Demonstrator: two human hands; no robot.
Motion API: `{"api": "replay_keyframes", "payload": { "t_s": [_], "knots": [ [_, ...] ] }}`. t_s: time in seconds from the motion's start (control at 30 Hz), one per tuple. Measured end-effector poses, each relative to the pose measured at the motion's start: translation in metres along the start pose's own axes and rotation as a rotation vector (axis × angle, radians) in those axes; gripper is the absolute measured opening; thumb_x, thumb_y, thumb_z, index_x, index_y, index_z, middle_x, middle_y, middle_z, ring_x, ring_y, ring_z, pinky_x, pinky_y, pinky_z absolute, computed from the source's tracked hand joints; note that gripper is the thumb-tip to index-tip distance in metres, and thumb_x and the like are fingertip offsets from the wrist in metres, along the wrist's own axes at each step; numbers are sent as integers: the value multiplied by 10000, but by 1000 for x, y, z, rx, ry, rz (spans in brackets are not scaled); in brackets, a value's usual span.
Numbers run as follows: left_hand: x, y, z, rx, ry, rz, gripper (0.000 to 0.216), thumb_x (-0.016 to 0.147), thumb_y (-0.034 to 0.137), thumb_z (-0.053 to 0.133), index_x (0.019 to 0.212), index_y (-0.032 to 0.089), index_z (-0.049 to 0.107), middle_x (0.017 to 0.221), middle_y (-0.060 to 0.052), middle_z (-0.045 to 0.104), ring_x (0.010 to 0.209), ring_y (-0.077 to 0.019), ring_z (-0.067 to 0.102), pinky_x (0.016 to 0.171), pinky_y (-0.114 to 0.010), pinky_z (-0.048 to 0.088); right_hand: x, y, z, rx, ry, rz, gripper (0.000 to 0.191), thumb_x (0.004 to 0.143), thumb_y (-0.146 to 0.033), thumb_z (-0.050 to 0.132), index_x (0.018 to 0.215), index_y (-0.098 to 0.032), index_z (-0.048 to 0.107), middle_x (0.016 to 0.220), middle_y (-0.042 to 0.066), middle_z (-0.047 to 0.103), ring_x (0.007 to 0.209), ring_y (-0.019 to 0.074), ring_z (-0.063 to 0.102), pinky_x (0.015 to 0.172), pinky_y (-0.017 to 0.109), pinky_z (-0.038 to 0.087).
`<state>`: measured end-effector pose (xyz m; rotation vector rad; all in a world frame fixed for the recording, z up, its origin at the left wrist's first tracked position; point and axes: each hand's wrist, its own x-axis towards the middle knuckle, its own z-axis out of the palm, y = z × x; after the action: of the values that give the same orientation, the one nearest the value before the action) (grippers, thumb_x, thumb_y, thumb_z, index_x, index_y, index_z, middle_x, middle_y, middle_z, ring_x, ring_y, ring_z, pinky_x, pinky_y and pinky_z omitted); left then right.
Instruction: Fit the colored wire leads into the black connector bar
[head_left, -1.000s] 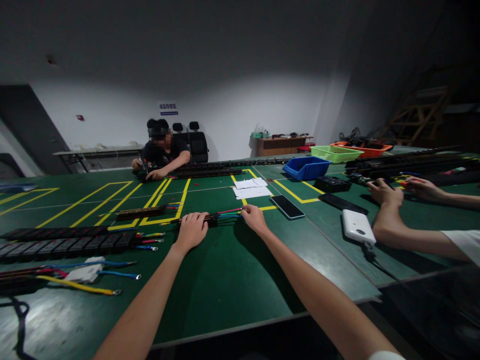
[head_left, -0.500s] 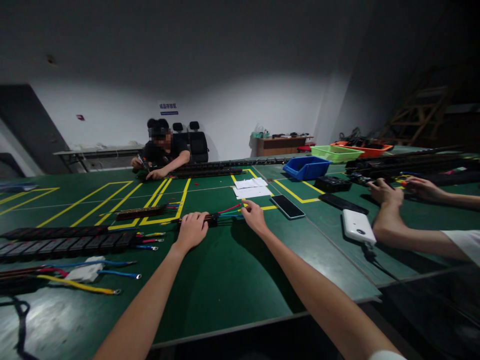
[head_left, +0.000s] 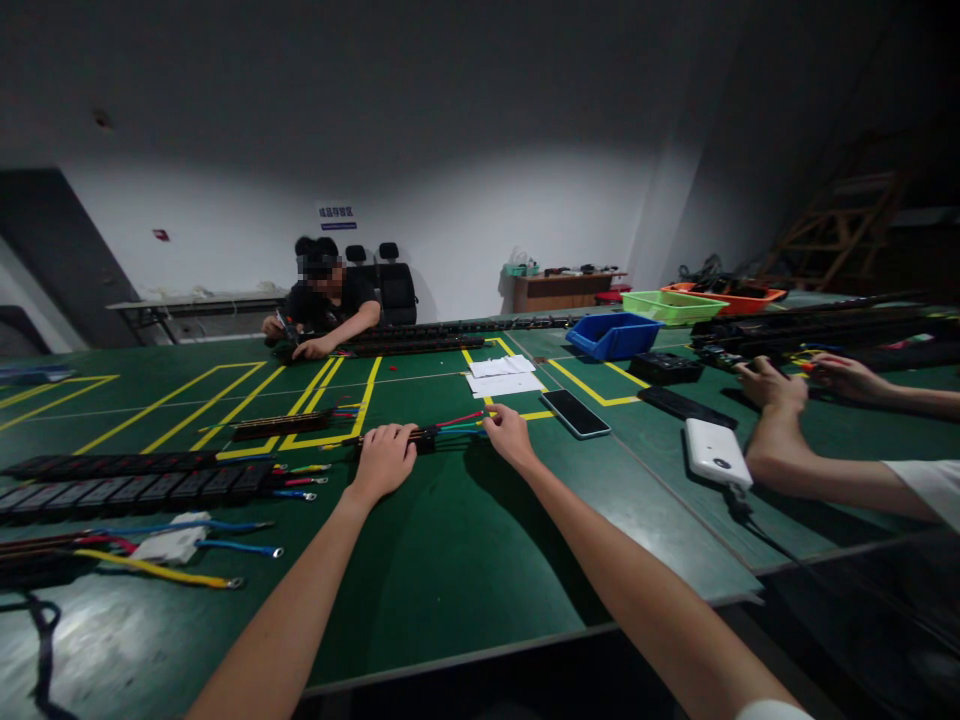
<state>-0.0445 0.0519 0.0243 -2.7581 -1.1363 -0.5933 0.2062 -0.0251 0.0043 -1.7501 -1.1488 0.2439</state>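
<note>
My left hand [head_left: 386,460] is closed over a dark strip-shaped assembly [head_left: 425,439] on the green table [head_left: 450,560], holding it from above. Red, blue and green cables [head_left: 457,426] run out of the strip's right end. My right hand [head_left: 510,436] pinches the cables' far ends between thumb and fingers; the exact tips are hidden. Left of my left hand lies a similar narrow strip [head_left: 281,426]. Closer to me are long black segmented strips [head_left: 150,490] with lugged cables, and a yellow cable [head_left: 157,568] beside a white wad [head_left: 172,540].
White papers [head_left: 502,375], a phone [head_left: 576,413] and a blue bin [head_left: 613,336] lie beyond my right hand. A white device [head_left: 716,452] with a cord sits further right, near a co-worker's hands [head_left: 776,385]. Across the table another person [head_left: 330,300] handles a dark strip.
My right hand has shifted very slightly, with the cable ends in its fingers. My left hand stays in place on the strip.
</note>
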Motion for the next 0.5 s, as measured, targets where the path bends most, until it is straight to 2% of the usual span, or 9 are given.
{"api": "replay_keyframes", "payload": {
  "t_s": [0.5],
  "knots": [
    [0,1,0,28,8,8,425,996,351,389,1311,197,631,1244,-127,691,1171,-290,610,1083,-507,410,1,3,0,-17,-19,-10,418,877,-209,538,1243,-107,711,843,67,745,740,177,668,710,259,494]
  ]
}}
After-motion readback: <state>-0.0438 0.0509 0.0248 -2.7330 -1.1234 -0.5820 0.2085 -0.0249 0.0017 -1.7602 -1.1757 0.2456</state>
